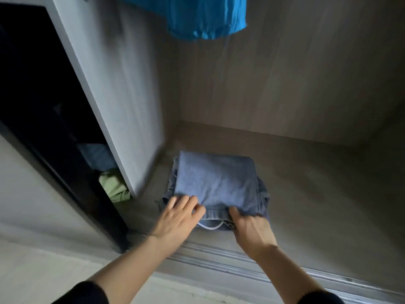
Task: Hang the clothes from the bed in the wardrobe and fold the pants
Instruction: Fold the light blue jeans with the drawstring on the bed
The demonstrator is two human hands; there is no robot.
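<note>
Folded blue-grey pants (215, 183) lie on the wardrobe floor (317, 194) near its left wall, a white drawstring showing at their near edge. My left hand (177, 218) rests on the pants' near left corner with fingers fairly straight. My right hand (252, 231) is at the near right edge, thumb on top of the fabric and fingers hidden beneath the fold. A bright blue garment (197, 16) hangs above at the top of the view.
The wardrobe's white divider panel (114, 102) stands left of the pants. Behind it is a dark compartment holding a green cloth (115, 186) and a blue one (96, 155). Sliding-door rails (241, 264) run along the wardrobe's front edge.
</note>
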